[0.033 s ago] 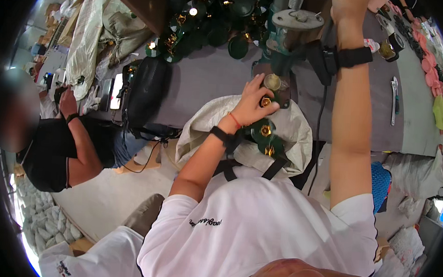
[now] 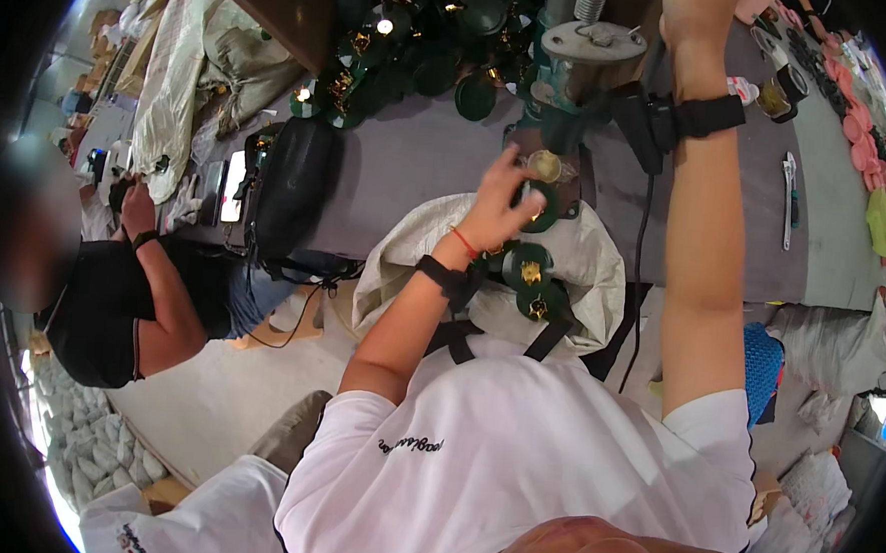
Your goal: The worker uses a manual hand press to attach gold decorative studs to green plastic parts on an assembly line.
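A green disc is at the foot of the press, partly under the left hand, whose fingers are spread and grasp nothing; whether they touch it, I cannot tell. The right hand is cut by the upper edge, so its fingers' state is unclear. More discs lie on a pale sack, perhaps spread there to catch them. The grey worktop bears a green-gold heap; leftward sits a co-worker.

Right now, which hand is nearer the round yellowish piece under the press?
Left. The left hand is just left of the round yellowish piece; contact is unclear. The right hand is farther off, up and right at the picture's top edge.
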